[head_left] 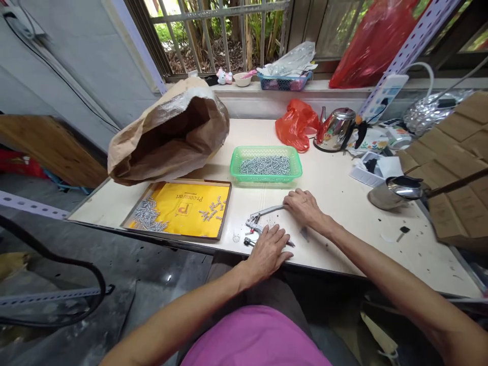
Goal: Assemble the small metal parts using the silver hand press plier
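Beneath a barred window, a pale table is placed. Between the green basket and the table's front edge, a grey hand tool is laid. Its far end is touched by the right hand; whether gripped cannot be told. Part of it is covered by the left hand, fingers spread, unclosed. Step judged: tool positioning; a firm hold is probably called for next.

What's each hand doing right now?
Left hand: open, palm down over the metal tool.
Right hand: curled at the tool's handle; whether gripping can't be told.
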